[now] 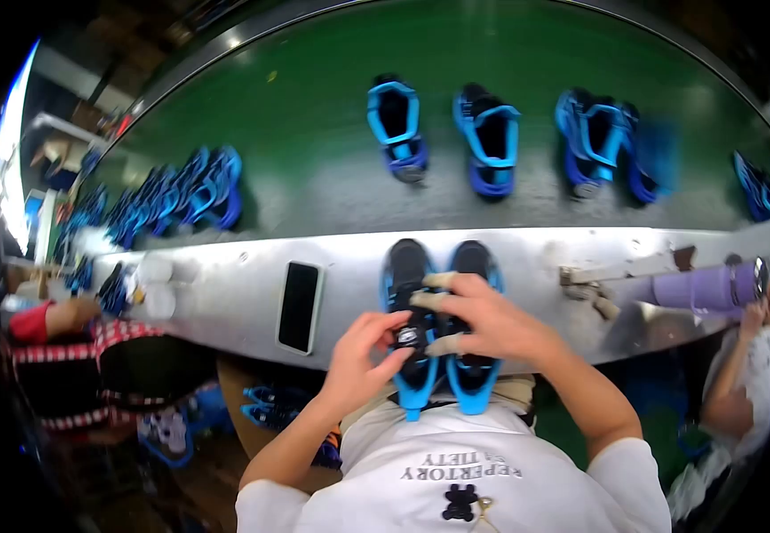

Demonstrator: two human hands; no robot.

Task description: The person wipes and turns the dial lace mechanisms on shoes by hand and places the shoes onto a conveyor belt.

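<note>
Curling the left hand [357,361] with thumb and forefinger narrowly apart at a black-and-bright-blue sneaker [407,266], honestly not being able to tell if gripping, and spreading the right hand [496,324] wide over that and a matching black-and-blue sneaker [474,258]. Resting both side by side on a silvery metal ledge [354,286], toes away, just right of a black-screened, pale-edged phone [300,306]. Also seeing more blue-and-black shoes [492,184] on the green surface [296,115] beyond.

Bare forearms [576,377] slant inward, left grip [358,353] half curled, right grip [490,322] palm down and spread.
</note>
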